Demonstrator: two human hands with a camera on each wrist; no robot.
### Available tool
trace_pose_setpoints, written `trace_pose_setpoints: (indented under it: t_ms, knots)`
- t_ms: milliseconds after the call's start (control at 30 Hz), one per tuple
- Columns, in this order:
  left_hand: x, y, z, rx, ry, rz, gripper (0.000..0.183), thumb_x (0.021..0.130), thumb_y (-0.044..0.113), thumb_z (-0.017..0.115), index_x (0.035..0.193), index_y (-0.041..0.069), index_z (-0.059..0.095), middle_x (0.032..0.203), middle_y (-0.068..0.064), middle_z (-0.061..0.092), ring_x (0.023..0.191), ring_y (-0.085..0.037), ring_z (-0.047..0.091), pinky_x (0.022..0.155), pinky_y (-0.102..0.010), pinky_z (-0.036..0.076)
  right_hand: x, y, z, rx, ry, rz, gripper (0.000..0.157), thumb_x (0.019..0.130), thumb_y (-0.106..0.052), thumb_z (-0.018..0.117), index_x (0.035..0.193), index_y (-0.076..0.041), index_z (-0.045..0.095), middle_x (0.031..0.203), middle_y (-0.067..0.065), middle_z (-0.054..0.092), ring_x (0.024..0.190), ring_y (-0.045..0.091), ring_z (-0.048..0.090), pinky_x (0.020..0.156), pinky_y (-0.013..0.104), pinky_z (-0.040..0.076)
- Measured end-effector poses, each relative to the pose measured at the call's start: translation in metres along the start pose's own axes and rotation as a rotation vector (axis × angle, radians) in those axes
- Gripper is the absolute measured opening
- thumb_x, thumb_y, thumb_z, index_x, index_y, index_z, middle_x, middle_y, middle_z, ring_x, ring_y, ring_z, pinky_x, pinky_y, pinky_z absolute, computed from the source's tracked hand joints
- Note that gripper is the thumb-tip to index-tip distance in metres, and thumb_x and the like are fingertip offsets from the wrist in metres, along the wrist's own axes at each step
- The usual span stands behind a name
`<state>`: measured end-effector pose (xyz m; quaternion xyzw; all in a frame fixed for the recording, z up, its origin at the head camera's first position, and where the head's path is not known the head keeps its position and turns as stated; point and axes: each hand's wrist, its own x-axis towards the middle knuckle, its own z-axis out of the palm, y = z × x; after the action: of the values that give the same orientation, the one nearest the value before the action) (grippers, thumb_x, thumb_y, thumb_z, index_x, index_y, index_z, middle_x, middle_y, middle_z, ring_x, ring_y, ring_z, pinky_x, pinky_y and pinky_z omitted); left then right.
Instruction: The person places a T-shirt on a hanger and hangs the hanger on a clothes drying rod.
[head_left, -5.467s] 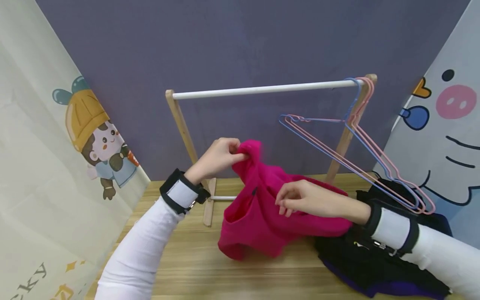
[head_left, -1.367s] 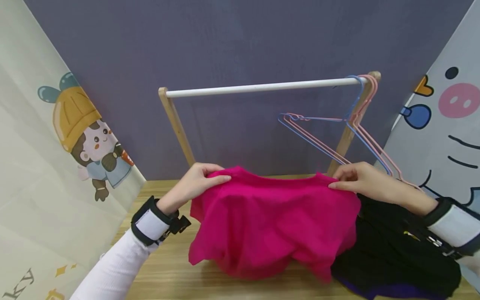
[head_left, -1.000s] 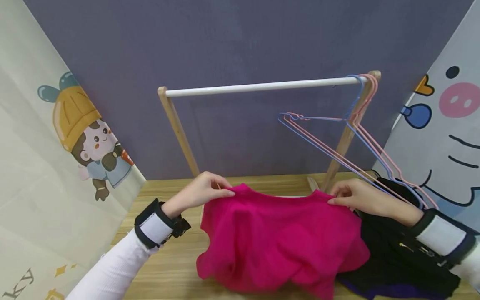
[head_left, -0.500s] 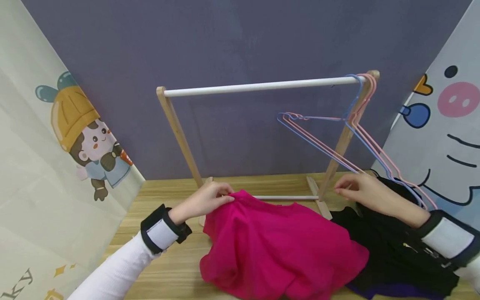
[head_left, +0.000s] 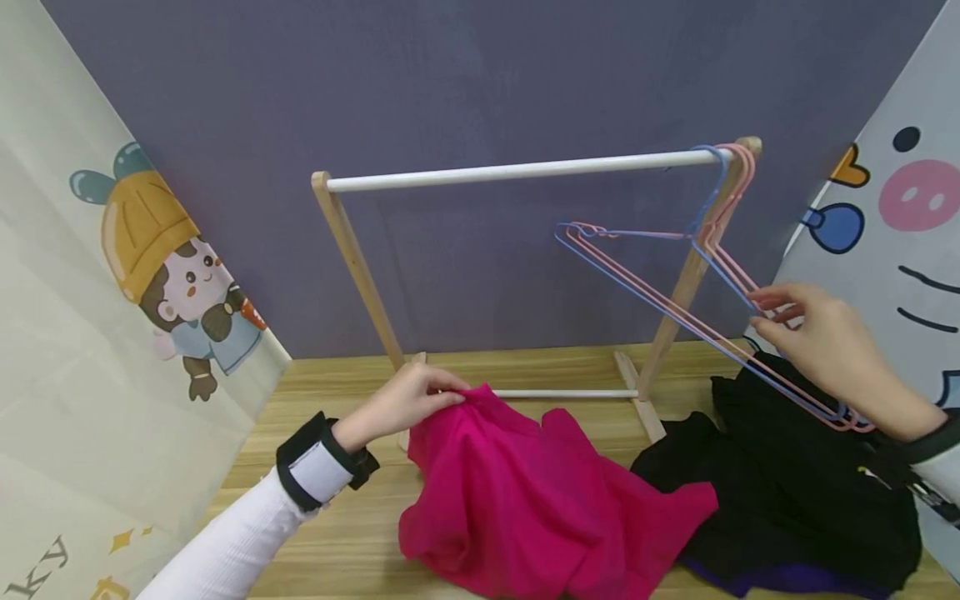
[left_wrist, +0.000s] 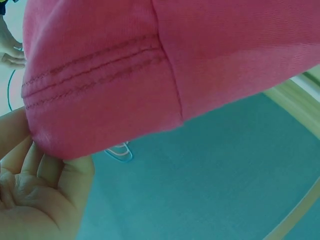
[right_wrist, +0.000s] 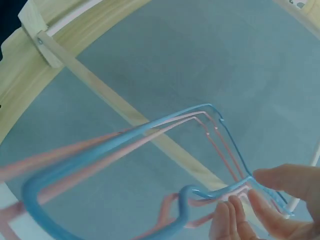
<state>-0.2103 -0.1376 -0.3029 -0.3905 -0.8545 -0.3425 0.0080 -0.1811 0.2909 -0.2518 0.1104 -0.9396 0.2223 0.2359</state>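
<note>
Head view: a second ago both hands held the pink shirt (head_left: 540,500) spread; now only the left hand (head_left: 408,400) pinches its neckline corner, and the shirt's other side has slumped onto the table (head_left: 345,533). The right hand (head_left: 832,342) has risen to the hangers, thumb and fingertips either side of the blue hanger (head_left: 720,271); I cannot tell whether they grip it. That hanger hangs in front of the pink hangers (head_left: 745,179) at the right end of the white rail (head_left: 517,172). A black garment (head_left: 795,483) lies heaped below them, beside the shirt, partly covered by it.

Left wrist view: the shirt's stitched edge, pinched by the left hand, fills the upper part.

Right wrist view: the right hand's thumb and index finger straddle the blue hanger near its hook.
</note>
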Motion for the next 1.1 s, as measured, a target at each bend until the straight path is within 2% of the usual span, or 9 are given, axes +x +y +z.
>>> trace_pose_setpoints:
  t_ms: [267, 400, 533, 600, 667, 767, 900, 1000, 1100]
  knots:
    - [-0.005, -0.002, -0.001, -0.006, -0.021, -0.052, 0.015, 0.083, 0.01, 0.058, 0.097, 0.01, 0.065, 0.094, -0.008, 0.067, 0.083, -0.009, 0.058, 0.067, -0.032, 0.051, 0.001, 0.007, 0.004, -0.014, -0.047, 0.017, 0.031, 0.08, -0.003, 0.055, 0.108, 0.008, 0.048, 0.091, 0.031, 0.052, 0.079, 0.044, 0.051, 0.057, 0.057, 0.045]
    - [-0.006, -0.003, 0.0, -0.004, -0.019, -0.057, 0.015, 0.083, 0.01, 0.058, 0.096, 0.011, 0.066, 0.093, -0.007, 0.067, 0.082, -0.008, 0.058, 0.066, -0.031, 0.051, 0.006, 0.008, 0.007, -0.028, -0.037, 0.003, 0.029, 0.08, 0.0, 0.053, 0.107, 0.009, 0.048, 0.089, 0.033, 0.053, 0.077, 0.045, 0.052, 0.054, 0.054, 0.044]
    - [-0.007, -0.004, 0.0, -0.015, -0.025, -0.053, 0.015, 0.084, 0.01, 0.057, 0.096, 0.01, 0.065, 0.093, -0.008, 0.067, 0.082, -0.009, 0.058, 0.067, -0.031, 0.051, 0.012, 0.009, 0.011, -0.019, -0.039, 0.001, 0.028, 0.081, 0.001, 0.051, 0.107, 0.01, 0.047, 0.088, 0.034, 0.054, 0.072, 0.043, 0.053, 0.047, 0.044, 0.041]
    - [-0.007, -0.005, 0.001, -0.021, -0.031, -0.054, 0.015, 0.084, 0.01, 0.057, 0.097, 0.009, 0.065, 0.094, -0.008, 0.066, 0.083, -0.009, 0.058, 0.067, -0.031, 0.051, 0.015, 0.008, 0.012, 0.021, -0.066, 0.047, 0.028, 0.085, -0.003, 0.047, 0.11, 0.01, 0.046, 0.091, 0.036, 0.052, 0.069, 0.04, 0.054, 0.044, 0.038, 0.04]
    - [-0.007, -0.005, 0.001, -0.028, -0.038, -0.061, 0.016, 0.084, 0.01, 0.057, 0.098, 0.008, 0.064, 0.094, -0.009, 0.066, 0.084, -0.009, 0.058, 0.068, -0.031, 0.051, 0.018, 0.008, 0.014, 0.089, -0.108, 0.12, 0.031, 0.09, -0.01, 0.042, 0.115, 0.009, 0.043, 0.096, 0.034, 0.05, 0.064, 0.03, 0.052, 0.042, 0.032, 0.036]
    - [-0.008, -0.005, 0.002, -0.029, -0.041, -0.075, 0.016, 0.084, 0.011, 0.057, 0.098, 0.007, 0.064, 0.094, -0.008, 0.066, 0.083, -0.009, 0.057, 0.068, -0.031, 0.051, 0.021, 0.007, 0.014, 0.193, -0.147, 0.221, 0.038, 0.094, -0.023, 0.035, 0.12, 0.005, 0.042, 0.09, 0.025, 0.049, 0.051, 0.016, 0.042, 0.037, 0.029, 0.032]
    - [-0.008, -0.005, 0.003, -0.034, -0.033, -0.092, 0.016, 0.084, 0.013, 0.058, 0.097, 0.008, 0.065, 0.093, -0.008, 0.067, 0.081, -0.009, 0.057, 0.066, -0.03, 0.05, 0.024, 0.006, 0.013, 0.263, -0.147, 0.287, 0.049, 0.093, -0.038, 0.035, 0.122, 0.0, 0.042, 0.084, 0.009, 0.045, 0.039, 0.013, 0.029, 0.033, 0.03, 0.031]
    - [-0.008, -0.006, 0.004, -0.046, -0.033, -0.1, 0.016, 0.084, 0.015, 0.058, 0.097, 0.008, 0.065, 0.092, -0.007, 0.066, 0.079, -0.009, 0.056, 0.066, -0.031, 0.05, 0.026, 0.005, 0.013, 0.283, -0.141, 0.314, 0.056, 0.09, -0.047, 0.037, 0.122, -0.001, 0.041, 0.093, 0.011, 0.043, 0.041, 0.015, 0.029, 0.034, 0.031, 0.03]
    - [-0.008, -0.007, 0.007, -0.049, -0.038, -0.106, 0.016, 0.084, 0.017, 0.058, 0.098, 0.01, 0.065, 0.091, -0.005, 0.066, 0.078, -0.008, 0.055, 0.065, -0.031, 0.049, 0.027, 0.002, 0.014, 0.305, -0.14, 0.34, 0.06, 0.087, -0.051, 0.038, 0.123, -0.003, 0.04, 0.104, 0.013, 0.04, 0.057, 0.016, 0.035, 0.042, 0.028, 0.032]
